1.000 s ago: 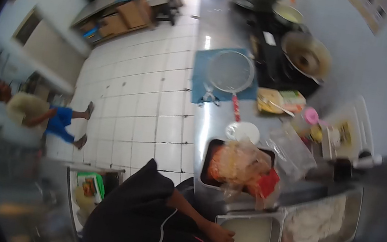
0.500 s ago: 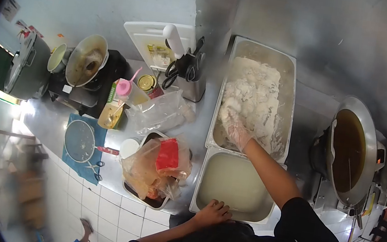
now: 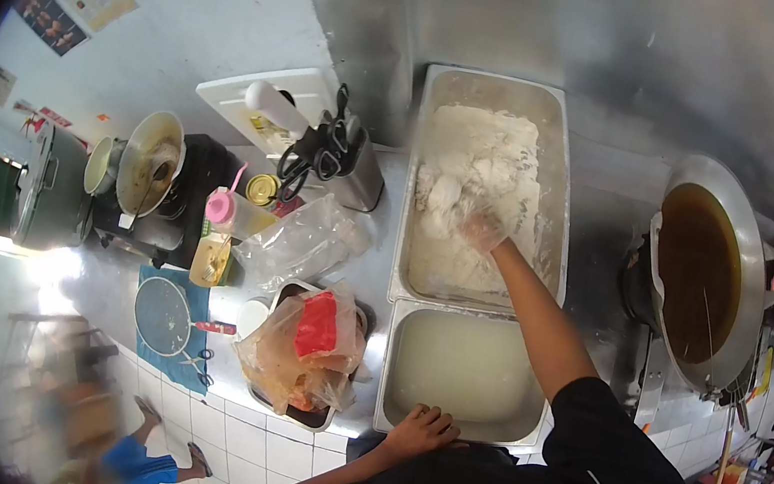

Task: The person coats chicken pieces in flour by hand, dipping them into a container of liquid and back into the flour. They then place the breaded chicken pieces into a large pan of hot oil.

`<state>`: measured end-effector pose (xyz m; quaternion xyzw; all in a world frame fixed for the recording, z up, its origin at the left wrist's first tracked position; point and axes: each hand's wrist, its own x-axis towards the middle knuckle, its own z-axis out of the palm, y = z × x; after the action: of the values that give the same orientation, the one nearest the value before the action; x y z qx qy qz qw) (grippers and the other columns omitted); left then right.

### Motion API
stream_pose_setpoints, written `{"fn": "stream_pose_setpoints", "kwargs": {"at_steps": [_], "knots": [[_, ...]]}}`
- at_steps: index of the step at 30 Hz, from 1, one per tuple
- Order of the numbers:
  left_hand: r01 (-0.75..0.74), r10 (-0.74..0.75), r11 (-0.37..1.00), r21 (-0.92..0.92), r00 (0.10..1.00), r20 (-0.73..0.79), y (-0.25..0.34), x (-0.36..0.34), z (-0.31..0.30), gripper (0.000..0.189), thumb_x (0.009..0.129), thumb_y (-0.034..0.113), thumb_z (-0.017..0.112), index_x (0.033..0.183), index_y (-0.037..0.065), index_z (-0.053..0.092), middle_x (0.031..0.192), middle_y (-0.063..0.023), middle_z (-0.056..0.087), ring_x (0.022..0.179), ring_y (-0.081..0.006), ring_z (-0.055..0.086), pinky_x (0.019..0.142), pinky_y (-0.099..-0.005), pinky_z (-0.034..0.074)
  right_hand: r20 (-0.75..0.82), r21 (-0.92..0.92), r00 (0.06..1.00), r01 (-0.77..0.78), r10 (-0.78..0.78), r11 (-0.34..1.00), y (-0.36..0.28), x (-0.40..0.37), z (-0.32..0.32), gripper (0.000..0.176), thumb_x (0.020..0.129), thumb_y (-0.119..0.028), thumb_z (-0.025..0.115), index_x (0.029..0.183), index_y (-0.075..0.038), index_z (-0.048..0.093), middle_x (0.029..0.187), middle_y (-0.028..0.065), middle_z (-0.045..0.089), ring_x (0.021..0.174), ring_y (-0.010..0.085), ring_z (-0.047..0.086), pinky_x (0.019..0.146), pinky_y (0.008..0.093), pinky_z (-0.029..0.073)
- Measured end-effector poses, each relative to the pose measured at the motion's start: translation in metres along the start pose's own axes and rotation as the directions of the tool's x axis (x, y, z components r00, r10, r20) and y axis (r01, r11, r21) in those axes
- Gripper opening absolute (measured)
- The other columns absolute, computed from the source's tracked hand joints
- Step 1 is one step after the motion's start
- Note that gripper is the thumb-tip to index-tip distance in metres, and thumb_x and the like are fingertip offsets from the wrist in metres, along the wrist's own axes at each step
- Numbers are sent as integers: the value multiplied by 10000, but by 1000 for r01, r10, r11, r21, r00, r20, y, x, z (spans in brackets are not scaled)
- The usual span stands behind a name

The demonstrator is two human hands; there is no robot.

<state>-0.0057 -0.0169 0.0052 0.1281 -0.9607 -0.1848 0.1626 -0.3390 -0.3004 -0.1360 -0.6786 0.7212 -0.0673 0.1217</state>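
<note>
My right hand (image 3: 481, 227), in a clear plastic glove, is down in a deep metal tray of white flour (image 3: 507, 155). Flour coats and blurs its fingers, so their grip does not show. Just left of them lies a flour-covered lump (image 3: 443, 193), its kind hidden by the coating. Bare and with fingers a little apart, my left hand (image 3: 423, 432) rests over the near rim of a second metal tray (image 3: 396, 365). Cloudy pale liquid (image 3: 464, 361) fills that tray, which adjoins the flour tray.
To the right stands a large wok of brown oil (image 3: 697, 281). Leftward are a tray with plastic bags (image 3: 298, 355), a strainer (image 3: 163, 316), scissors (image 3: 201, 367), a utensil holder (image 3: 358, 172) and a pan on a stove (image 3: 151, 164). Another person's legs (image 3: 145, 462) show at lower left.
My right hand has shifted slightly within the flour, and the flour around it looks more spread out. My left hand stays on the rim. The view has turned, and the other person's legs show more.
</note>
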Motion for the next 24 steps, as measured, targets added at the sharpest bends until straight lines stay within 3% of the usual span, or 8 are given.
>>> {"fn": "stream_pose_setpoints", "kwargs": {"at_steps": [11, 13, 14, 15, 17, 18, 20, 24], "knots": [[-26, 26, 1000, -2, 1000, -18, 1, -3, 3, 330, 902, 504, 670, 882, 181, 604, 878, 1, 536, 838, -179, 577, 741, -359, 457, 422, -118, 897, 196, -130, 974, -14, -89, 4, 423, 833, -309, 662, 963, 93, 692, 862, 257, 688, 775, 341, 675, 760, 448, 549], [-10, 10, 1000, -13, 1000, -27, 4, -4, 6, 328, 901, 506, 669, 892, 184, 606, 888, -1, 540, 848, -182, 578, 749, -359, 459, 482, 9, 870, 113, -104, 994, 2, -78, -16, 445, 825, -315, 661, 952, 111, 688, 865, 282, 690, 800, 368, 692, 792, 471, 562], [-12, 12, 1000, -12, 999, -30, 5, -6, 5, 326, 903, 504, 665, 897, 184, 606, 891, -2, 542, 851, -182, 579, 750, -358, 459, 533, 169, 845, -48, -50, 984, 14, -74, -27, 394, 800, -299, 679, 869, 88, 712, 799, 247, 698, 754, 352, 684, 768, 472, 559], [-12, 12, 1000, -7, 999, -39, 3, -4, 4, 323, 906, 503, 661, 902, 184, 607, 895, -4, 544, 853, -182, 580, 751, -358, 459, 316, 402, 929, 52, -192, 914, 33, -68, -26, 382, 808, -286, 680, 872, 90, 704, 819, 247, 694, 753, 349, 680, 737, 481, 555], [-18, 17, 1000, -3, 999, -46, 4, -5, 4, 318, 911, 499, 651, 909, 184, 607, 902, -6, 548, 858, -182, 581, 752, -357, 458, 106, 382, 977, 131, -184, 915, 89, -51, 17, 346, 822, -254, 681, 889, 86, 695, 865, 249, 689, 768, 351, 676, 706, 491, 550], [-29, 29, 1000, 2, 998, -47, 2, -4, 4, 316, 914, 497, 646, 912, 183, 607, 906, -7, 550, 860, -181, 581, 752, -356, 458, 93, 207, 991, 72, -93, 976, 93, -41, 14, 357, 827, -268, 678, 921, 76, 682, 896, 244, 680, 796, 347, 669, 724, 490, 546], [-31, 31, 1000, 1, 999, -39, 2, -7, 3, 312, 920, 491, 638, 918, 181, 606, 910, -9, 552, 864, -181, 582, 752, -355, 457, 107, -17, 994, -27, 29, 999, 82, -32, 9, 384, 838, -297, 671, 985, 57, 654, 957, 234, 663, 852, 339, 655, 761, 487, 538], [5, -4, 1000, -15, 1000, 9, 1, -5, 4, 310, 924, 484, 635, 931, 176, 599, 916, -12, 553, 876, -182, 582, 753, -354, 457, 323, -52, 946, -8, 24, 999, 60, -62, 16, 455, 860, -356, 658, 1114, 18, 599, 1080, 214, 629, 963, 323, 627, 834, 481, 522]]}}
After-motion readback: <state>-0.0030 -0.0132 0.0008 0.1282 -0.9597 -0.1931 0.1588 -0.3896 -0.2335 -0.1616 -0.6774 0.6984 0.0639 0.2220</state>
